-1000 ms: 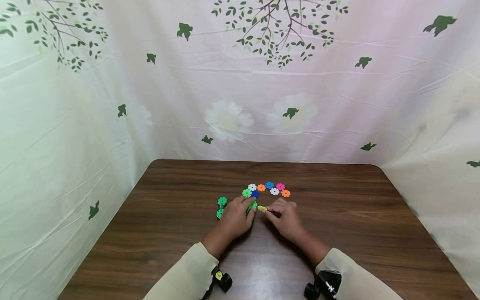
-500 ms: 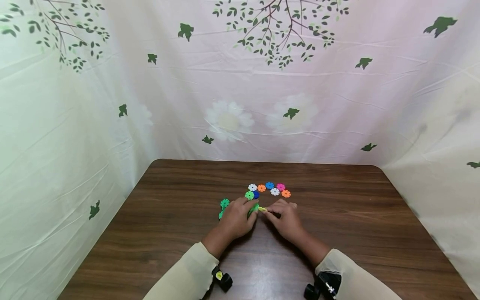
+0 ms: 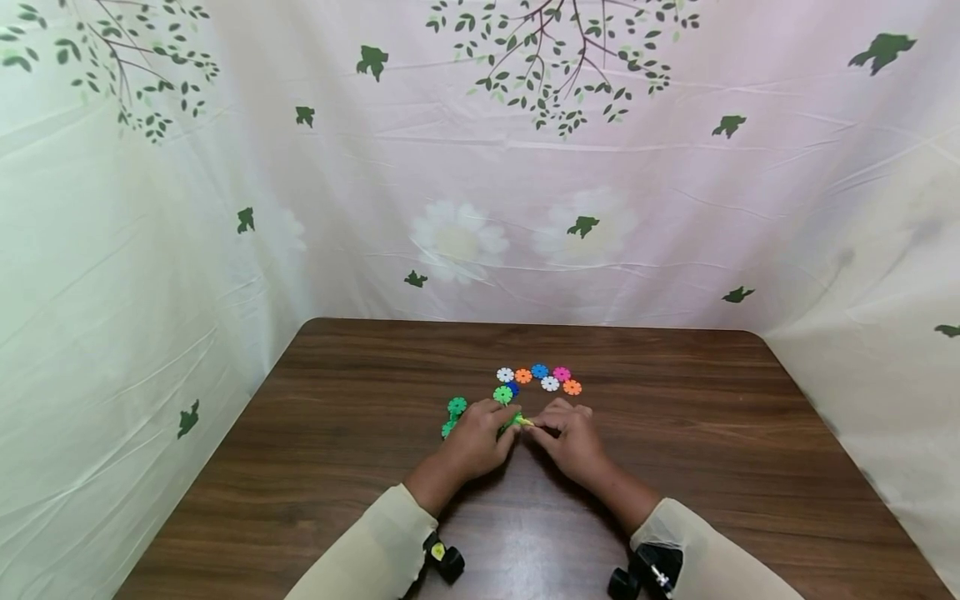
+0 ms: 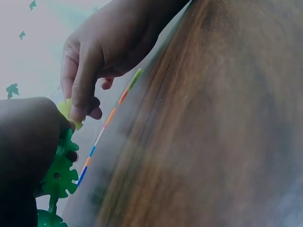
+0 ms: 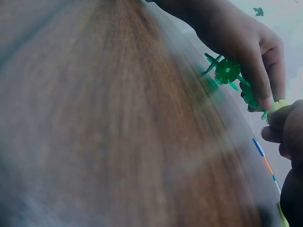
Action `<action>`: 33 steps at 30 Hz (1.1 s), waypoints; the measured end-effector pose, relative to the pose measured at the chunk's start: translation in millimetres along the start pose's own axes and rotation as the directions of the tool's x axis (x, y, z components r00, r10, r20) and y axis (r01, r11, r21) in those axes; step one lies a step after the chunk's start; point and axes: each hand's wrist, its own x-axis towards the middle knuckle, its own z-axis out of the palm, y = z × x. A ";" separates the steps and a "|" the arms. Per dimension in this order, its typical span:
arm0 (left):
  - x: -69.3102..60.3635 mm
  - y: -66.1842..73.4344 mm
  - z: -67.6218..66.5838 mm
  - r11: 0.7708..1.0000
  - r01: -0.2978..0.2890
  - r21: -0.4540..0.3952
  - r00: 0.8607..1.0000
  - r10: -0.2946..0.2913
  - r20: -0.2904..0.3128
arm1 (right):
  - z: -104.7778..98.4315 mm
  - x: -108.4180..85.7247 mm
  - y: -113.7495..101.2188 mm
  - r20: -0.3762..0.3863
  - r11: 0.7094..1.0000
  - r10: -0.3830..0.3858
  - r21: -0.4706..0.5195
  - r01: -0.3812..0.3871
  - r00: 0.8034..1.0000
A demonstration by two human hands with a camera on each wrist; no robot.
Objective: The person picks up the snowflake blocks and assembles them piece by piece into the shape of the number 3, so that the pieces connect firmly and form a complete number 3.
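My left hand grips a joined chain of green flower-shaped interlocking discs. Its darker green end sticks out left of the hand, and a light green disc shows just beyond the fingertips. Between finger and thumb, my right hand pinches a yellow disc of the same kind. The yellow disc meets the green end at the left fingertips; whether their slots are locked together cannot be made out. Much of the chain is hidden under the left hand.
Loose discs lie flat beyond the hands: white, orange, blue, pink, dark blue and others. The brown wooden table ends at a pale printed curtain.
The green chain in my left hand has shifted and turned slightly to the right. Its end now meets the yellow disc, where a small gap showed before. The right hand has barely moved.
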 end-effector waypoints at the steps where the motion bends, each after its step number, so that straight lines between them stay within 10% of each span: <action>1: 0.2 0.3 0.0 1.000 -0.004 -0.008 1.000 0.004 -0.001 | 0.1 0.0 0.0 -0.002 1.000 -0.008 -0.002 0.008 1.000; 26: 3.4 -4.6 3.5 0.974 0.158 -0.162 0.976 -0.178 -0.121 | -15.9 -7.6 16.7 -0.093 0.997 -0.009 -0.076 0.002 0.996; 33: 4.8 -6.8 3.4 0.969 0.182 -0.167 0.981 -0.192 -0.042 | -31.1 -16.1 20.9 -0.055 0.984 0.132 -0.117 -0.137 0.990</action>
